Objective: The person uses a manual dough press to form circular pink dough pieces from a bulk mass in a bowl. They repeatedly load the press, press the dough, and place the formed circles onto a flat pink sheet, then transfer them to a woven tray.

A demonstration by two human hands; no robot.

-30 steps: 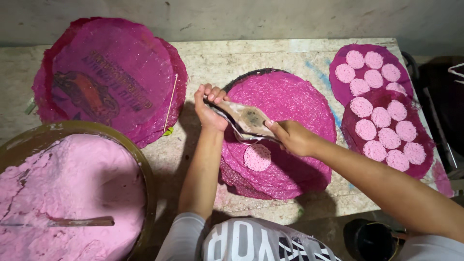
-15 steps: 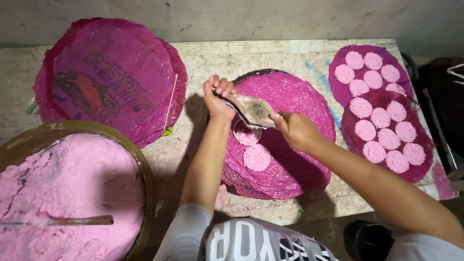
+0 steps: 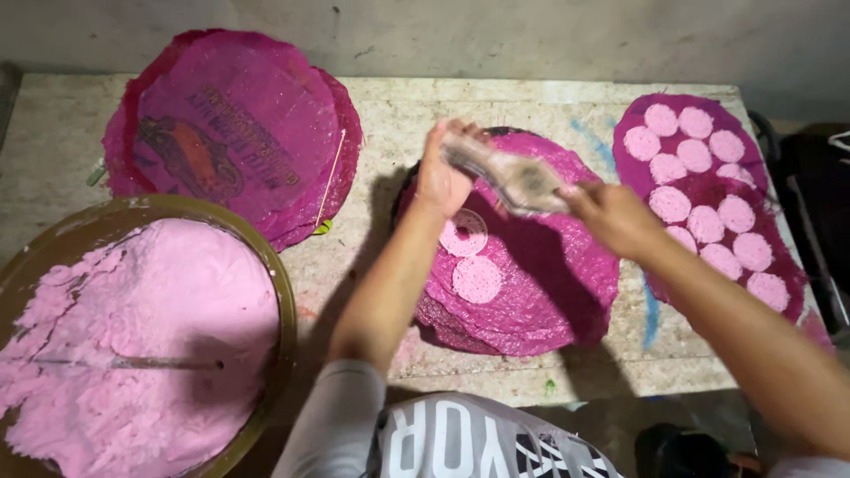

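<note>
My right hand [image 3: 615,217] grips a flat, batter-smeared tool [image 3: 518,177], blurred with motion, above the middle stack of magenta sheets [image 3: 549,292]. My left hand [image 3: 443,177] is raised at the tool's far end with its fingers curled against it; the blur hides whether it grips the tool. Two round pink discs lie on the top sheet just below my left wrist, the upper disc [image 3: 463,233] with a faint ring around it and the lower disc [image 3: 478,279] next to it.
A big olive bowl [image 3: 285,310] of pink batter with a utensil handle [image 3: 133,363] in it sits at front left. A pile of magenta sheets [image 3: 235,133] lies at back left. Sheets on the right [image 3: 779,274] carry several pink discs. All rest on a stone slab [image 3: 390,106].
A second pink disc has appeared on the middle sheet above the first. Both hands and the tool have lifted and swung up and to the right, off the sheet.
</note>
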